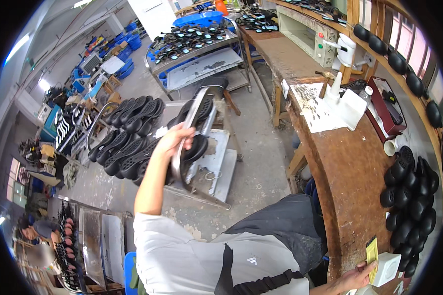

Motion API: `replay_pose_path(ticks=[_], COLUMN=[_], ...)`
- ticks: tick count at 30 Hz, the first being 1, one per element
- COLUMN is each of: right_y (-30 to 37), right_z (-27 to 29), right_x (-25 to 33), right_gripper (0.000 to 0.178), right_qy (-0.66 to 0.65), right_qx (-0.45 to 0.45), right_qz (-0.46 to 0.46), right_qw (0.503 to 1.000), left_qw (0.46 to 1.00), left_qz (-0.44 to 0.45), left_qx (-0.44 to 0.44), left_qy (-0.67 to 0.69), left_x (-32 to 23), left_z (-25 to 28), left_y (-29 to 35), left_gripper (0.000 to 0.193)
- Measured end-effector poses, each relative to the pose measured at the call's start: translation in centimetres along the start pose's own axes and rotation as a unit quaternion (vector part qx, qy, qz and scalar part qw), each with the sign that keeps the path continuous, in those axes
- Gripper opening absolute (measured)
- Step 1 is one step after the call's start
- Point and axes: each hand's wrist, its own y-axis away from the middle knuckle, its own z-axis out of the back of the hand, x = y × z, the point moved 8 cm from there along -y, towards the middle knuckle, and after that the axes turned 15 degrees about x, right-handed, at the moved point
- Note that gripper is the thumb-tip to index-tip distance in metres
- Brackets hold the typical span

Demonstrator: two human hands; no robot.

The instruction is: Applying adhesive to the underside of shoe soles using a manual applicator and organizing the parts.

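My left hand (178,139) is stretched out to the front left, its fingers wrapped round the metal handle (197,104) of a cart (223,164). Rows of black shoe soles (128,153) lie on the cart's top, left of the handle. Down at the lower right, my right hand (357,277) pinches a flat yellow brush (372,253) with a dark edge. Beside that brush, a white box-like block (387,270) rests on the workbench (347,191).
Black rounded shoe forms (413,204) are heaped along the bench's right side. White bottles (334,88), stained paper (312,105) and a dark red box (386,108) stand farther back. Another cart (204,69) holds straps ahead. A person (42,233) works at the far lower left.
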Motion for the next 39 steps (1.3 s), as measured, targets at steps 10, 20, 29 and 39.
replay_pose_path(ticks=[10,20,29,39], right_y=[2.6,4.5,4.2,5.0], right_z=[-1.1,5.1,4.5,4.3], right_x=[2.8,-0.8,-1.1,-1.7], right_gripper=[0.022,0.021,0.04,0.022], right_qy=[-0.031,-0.014,0.038,0.091], right_qx=[0.019,-0.016,-0.084,-0.106], right_qz=[0.008,-0.036,-0.031,-0.052], right_qw=[0.999,0.999,0.995,0.989], left_qw=[0.999,0.961,0.965,0.973], left_qz=[-0.014,0.055,0.204,0.128], left_qx=[0.001,0.105,-0.001,0.18], left_qy=[0.034,-0.249,-0.166,0.073], left_x=[1.2,-5.4,3.4,5.9], left_z=[-9.6,-15.6,0.3,-11.9], left_y=[-13.2,-19.2,-25.4,-34.9], left_gripper=[0.012,0.056,0.116,0.029])
